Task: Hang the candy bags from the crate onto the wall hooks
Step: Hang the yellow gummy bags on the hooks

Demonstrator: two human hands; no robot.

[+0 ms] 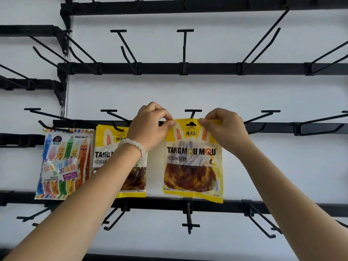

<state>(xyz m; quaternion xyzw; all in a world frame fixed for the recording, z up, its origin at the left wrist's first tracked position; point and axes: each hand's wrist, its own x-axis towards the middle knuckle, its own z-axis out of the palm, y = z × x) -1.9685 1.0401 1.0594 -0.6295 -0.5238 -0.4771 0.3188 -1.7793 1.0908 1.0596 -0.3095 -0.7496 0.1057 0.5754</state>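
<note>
Light, floppy yellow candy bag (194, 161), likely slippery film, pinched at top corners between left hand (148, 127) and right hand (224, 127), best held beside the hang hole.

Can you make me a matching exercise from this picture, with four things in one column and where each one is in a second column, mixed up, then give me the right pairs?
Things:
1. pencil candy bag
2. yellow bag behind the left forearm
3. yellow bag held in both hands
4. white bead bracelet

Places:
A. pinched at its top corners, up at a hook in the middle of the rack
B. leftmost bag on the rack
C. around the left wrist
D. hanging on a hook, second from the left

Pairs: 1-B, 2-D, 3-A, 4-C
</note>
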